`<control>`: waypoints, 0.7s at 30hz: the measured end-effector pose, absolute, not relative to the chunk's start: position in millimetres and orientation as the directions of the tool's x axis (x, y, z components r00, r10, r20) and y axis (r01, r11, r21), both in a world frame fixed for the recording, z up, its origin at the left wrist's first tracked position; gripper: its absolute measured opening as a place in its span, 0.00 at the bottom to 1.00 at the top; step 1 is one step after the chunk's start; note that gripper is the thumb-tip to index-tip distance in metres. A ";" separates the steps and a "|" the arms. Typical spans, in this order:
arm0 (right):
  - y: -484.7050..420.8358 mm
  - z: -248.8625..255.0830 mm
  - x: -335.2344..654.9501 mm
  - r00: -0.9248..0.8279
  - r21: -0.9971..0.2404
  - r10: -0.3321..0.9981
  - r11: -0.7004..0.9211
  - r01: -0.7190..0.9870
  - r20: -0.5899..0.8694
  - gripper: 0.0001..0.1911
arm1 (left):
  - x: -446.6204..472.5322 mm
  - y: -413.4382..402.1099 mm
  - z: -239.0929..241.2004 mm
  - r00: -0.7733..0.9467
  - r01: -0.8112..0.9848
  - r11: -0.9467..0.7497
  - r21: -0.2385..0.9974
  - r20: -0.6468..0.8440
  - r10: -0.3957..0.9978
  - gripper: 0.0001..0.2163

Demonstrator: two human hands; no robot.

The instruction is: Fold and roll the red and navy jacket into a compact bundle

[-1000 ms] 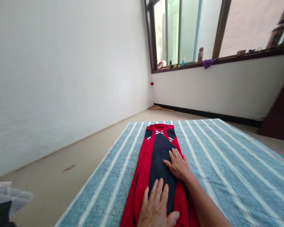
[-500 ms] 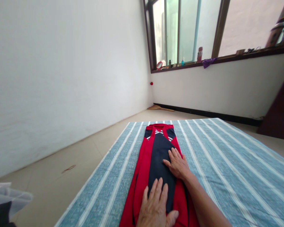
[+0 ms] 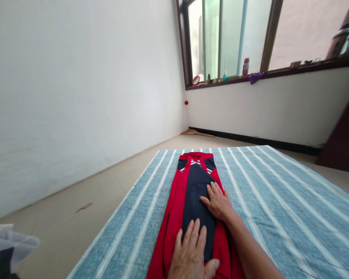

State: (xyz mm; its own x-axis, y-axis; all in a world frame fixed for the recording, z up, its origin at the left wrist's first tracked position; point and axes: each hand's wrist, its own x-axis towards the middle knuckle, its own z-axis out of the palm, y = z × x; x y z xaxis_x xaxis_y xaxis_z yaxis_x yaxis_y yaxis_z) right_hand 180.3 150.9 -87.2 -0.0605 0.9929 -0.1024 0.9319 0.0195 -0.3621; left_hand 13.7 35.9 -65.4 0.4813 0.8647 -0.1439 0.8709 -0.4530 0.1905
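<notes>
A red and navy jacket [image 3: 177, 193] with white stripes lies folded into a long narrow shape, its collar end pointing away from me. My left hand [image 3: 189, 250] rests flat on the near part of its navy panel, fingers spread. Farther up, my right hand [image 3: 218, 199] lies on the right side of the same panel, fingers stretched out and palm down. Neither hand grips the cloth. The jacket's near end runs out of view beneath my left hand and right forearm.
Under the jacket is a blue cloth with white stripes [image 3: 279, 201], covering a flat surface. A broom [image 3: 196, 133] lies on the floor by the far corner. Bottles and a purple cloth [image 3: 256, 77] sit along the windowsill. White and black material [image 3: 10, 244] shows at lower left.
</notes>
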 end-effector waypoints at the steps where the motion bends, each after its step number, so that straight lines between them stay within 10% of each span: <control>1: 150.8 -87.2 180.3 -0.061 -0.364 0.993 0.020 0.931 -0.101 0.39 | 13.5 35.8 -65.7 0.482 0.871 -0.453 0.189 -0.149 0.864 0.32; 21: 151.2 -88.8 180.2 -0.059 -0.365 0.993 0.020 0.931 -0.098 0.39 | 17.1 34.6 -57.0 0.469 0.878 -0.432 0.206 -0.186 0.864 0.31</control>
